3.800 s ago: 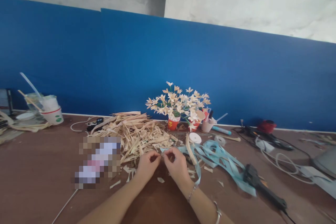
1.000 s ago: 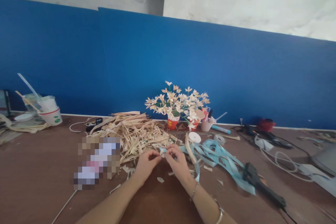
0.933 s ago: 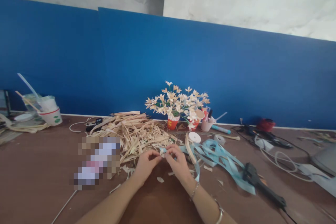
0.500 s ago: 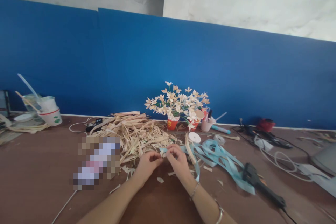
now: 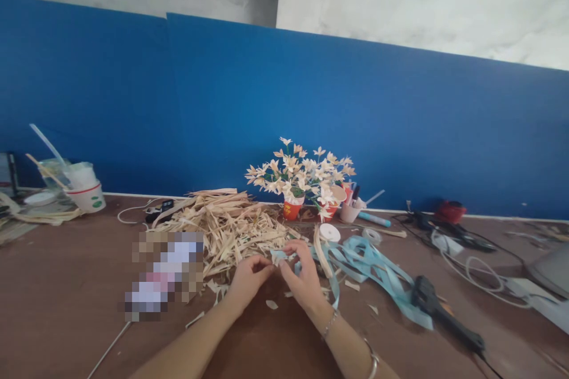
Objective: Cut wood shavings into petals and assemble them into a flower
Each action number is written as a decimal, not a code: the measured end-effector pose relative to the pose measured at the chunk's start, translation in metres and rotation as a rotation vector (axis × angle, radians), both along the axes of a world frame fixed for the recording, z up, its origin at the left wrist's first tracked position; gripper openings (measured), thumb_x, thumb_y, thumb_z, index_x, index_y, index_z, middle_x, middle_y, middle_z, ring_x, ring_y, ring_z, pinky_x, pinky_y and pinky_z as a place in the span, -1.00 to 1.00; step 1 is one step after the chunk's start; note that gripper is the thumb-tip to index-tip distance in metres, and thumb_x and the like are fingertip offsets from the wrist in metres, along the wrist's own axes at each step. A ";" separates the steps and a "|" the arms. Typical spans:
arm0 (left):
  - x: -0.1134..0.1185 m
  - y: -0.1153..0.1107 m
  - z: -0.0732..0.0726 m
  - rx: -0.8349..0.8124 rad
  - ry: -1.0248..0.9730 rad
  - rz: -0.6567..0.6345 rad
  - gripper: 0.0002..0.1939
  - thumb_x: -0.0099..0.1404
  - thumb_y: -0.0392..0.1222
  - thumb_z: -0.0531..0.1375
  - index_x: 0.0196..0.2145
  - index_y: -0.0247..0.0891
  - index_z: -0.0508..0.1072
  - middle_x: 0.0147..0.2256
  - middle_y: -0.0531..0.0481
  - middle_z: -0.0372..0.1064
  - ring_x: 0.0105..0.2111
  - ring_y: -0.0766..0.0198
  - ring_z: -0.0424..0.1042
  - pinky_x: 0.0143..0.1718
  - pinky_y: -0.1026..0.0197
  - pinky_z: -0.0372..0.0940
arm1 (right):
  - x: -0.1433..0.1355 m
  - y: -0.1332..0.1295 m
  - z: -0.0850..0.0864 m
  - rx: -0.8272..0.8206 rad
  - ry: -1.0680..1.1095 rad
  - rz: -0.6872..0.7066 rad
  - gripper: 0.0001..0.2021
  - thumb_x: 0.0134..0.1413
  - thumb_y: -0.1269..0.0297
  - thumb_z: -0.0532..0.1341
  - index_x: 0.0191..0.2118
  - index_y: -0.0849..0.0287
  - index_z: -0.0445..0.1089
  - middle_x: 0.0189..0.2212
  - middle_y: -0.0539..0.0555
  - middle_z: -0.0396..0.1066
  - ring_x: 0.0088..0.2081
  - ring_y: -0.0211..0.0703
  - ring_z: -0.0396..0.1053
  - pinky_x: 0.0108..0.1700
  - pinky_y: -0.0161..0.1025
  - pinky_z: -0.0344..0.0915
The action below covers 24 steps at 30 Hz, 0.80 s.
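My left hand is closed in a pinch, thumb and forefinger at the light blue ribbon. A small pale bit shows against the ribbon there, too small to make out. Opposite it, my right hand curls round the same ribbon, thumb tip near the piece and a gap between thumb and fingers. The ribbon's long loose loops lie on the table to the right. Just behind both hands is a heap of dry husk strips.
Pale husk flowers stand in red pots at the back. A white spool lies before them. On the right are a black glue gun and cables. A blurred-out object and a white tub are at left.
My right fingers have lifted and spread away from the thumb, and more of the blue ribbon shows between the hands. My left hand stays nearly still.
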State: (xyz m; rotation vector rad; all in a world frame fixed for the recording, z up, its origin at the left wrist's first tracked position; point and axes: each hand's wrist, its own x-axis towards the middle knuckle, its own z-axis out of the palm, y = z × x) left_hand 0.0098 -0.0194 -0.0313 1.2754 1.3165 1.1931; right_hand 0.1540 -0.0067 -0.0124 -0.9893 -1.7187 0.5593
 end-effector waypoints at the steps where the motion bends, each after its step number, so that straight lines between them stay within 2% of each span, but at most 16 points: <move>1: 0.000 0.000 0.000 0.019 0.020 0.010 -0.82 -0.01 -0.10 0.19 -0.56 -0.28 0.40 -0.61 0.09 0.33 -0.56 0.31 0.30 -0.49 0.28 0.19 | 0.000 -0.002 0.001 0.033 -0.030 -0.005 -0.86 -0.13 0.44 0.14 -0.34 0.14 0.26 -0.22 0.11 0.27 -0.16 -0.11 0.25 -0.16 -0.21 0.24; 5: 0.000 0.000 0.001 0.077 0.094 0.029 -0.84 -0.01 -0.12 0.18 -0.56 -0.27 0.41 -0.59 0.06 0.35 -0.53 0.28 0.32 -0.46 0.27 0.20 | -0.002 -0.005 0.005 0.089 -0.132 -0.008 -0.92 -0.13 0.42 0.16 -0.41 0.14 0.28 -0.21 0.12 0.25 -0.10 -0.06 0.23 -0.04 -0.14 0.19; 10: 0.002 -0.001 0.000 0.094 0.136 0.024 -0.87 0.01 -0.16 0.14 -0.56 -0.26 0.40 -0.59 0.07 0.34 -0.55 0.29 0.32 -0.47 0.27 0.20 | -0.002 -0.003 0.002 0.109 -0.189 -0.034 -0.95 -0.06 0.40 0.14 -0.44 0.13 0.33 -0.20 0.13 0.25 -0.09 -0.05 0.23 -0.04 -0.14 0.18; 16: 0.002 0.000 -0.005 0.123 0.165 0.010 -0.89 0.02 -0.19 0.13 -0.56 -0.26 0.39 -0.60 0.06 0.33 -0.55 0.30 0.30 -0.49 0.28 0.19 | -0.001 -0.002 0.000 0.121 -0.210 -0.029 -0.92 -0.06 0.43 0.13 -0.43 0.13 0.34 -0.19 0.13 0.25 -0.09 -0.07 0.23 -0.04 -0.14 0.18; 24: 0.004 -0.002 -0.003 0.109 0.119 -0.017 -0.88 0.03 -0.18 0.14 -0.55 -0.27 0.38 -0.59 0.05 0.33 -0.55 0.29 0.30 -0.48 0.28 0.20 | -0.002 -0.003 -0.001 0.115 -0.214 -0.049 -0.92 -0.08 0.45 0.13 -0.48 0.14 0.31 -0.23 0.12 0.26 -0.12 -0.08 0.25 -0.06 -0.16 0.20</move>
